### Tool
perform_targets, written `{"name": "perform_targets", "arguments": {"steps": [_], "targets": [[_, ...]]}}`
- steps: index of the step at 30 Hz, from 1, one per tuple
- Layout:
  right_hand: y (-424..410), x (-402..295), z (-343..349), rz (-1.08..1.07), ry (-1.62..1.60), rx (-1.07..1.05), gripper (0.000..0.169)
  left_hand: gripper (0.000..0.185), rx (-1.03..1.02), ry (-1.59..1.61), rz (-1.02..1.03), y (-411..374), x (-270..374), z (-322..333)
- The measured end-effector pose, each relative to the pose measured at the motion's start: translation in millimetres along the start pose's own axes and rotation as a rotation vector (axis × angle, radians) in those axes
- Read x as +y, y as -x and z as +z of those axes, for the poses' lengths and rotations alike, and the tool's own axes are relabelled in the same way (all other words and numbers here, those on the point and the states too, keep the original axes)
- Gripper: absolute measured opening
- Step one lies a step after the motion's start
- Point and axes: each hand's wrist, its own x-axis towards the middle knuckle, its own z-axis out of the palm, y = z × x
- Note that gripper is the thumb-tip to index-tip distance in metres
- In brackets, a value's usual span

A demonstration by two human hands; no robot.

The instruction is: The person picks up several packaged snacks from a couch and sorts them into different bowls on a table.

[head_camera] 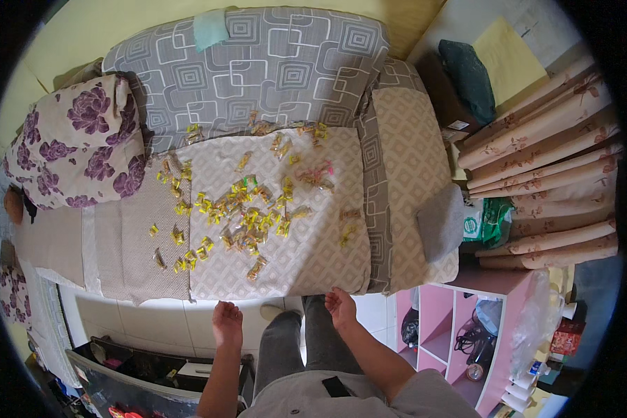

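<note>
Many small wrapped candies (258, 219) in clear and yellow wrappers lie scattered over a pale patterned seat cover (324, 266) on a sofa. One green-wrapped piece (250, 181) lies among them, and a pinkish cluster of wrapped pieces (316, 171) is further right. More candies lie along the foot of the backrest and on the beige cover to the left. My left hand (227, 315) hovers before the sofa's front edge with its fingers curled; nothing shows in it. My right hand (339, 307) is also at the front edge, fingers loosely bent, with nothing visible in it.
A floral-covered cushion or bundle (78, 141) sits at the sofa's left end. The right armrest (418, 172) carries a grey cloth (440, 223). Pink shelving (439, 318) with cables and bags stands at the lower right. A dark, open-topped cabinet (146, 384) is at the lower left.
</note>
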Motion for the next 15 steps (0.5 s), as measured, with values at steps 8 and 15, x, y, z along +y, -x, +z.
{"name": "perform_targets", "arguments": {"steps": [8, 15], "targets": [[-97, -37, 5, -0.126, 0.167, 0.004, 0.013, 0.012, 0.152, -0.037, -0.035, -13, -38, 2], [-166, -84, 17, -0.194, 0.319, 0.032, 0.013, 0.013, 0.145, -0.078, -0.076, -51, -83, 30]]}}
